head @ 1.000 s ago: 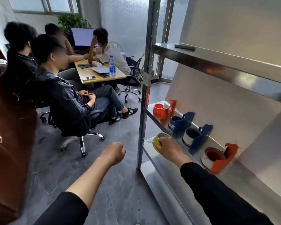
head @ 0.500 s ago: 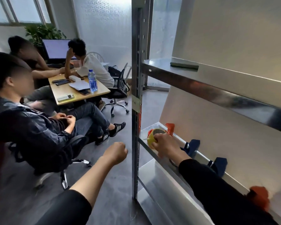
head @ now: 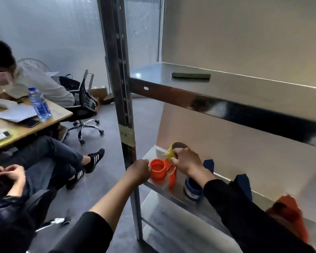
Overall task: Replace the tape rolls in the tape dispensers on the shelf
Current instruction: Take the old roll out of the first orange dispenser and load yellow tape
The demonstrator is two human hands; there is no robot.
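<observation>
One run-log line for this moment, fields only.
left hand: grip on orange dispenser | right hand: holds yellow tape roll above it | roll: not yet seated | site: middle shelf

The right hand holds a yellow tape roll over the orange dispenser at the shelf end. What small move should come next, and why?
Probably lower the yellow tape roll onto the orange dispenser. The right hand holds the roll just above and behind it, the left hand is at the dispenser's side as if steadying it, and the dispenser's round core looks bare.
</observation>
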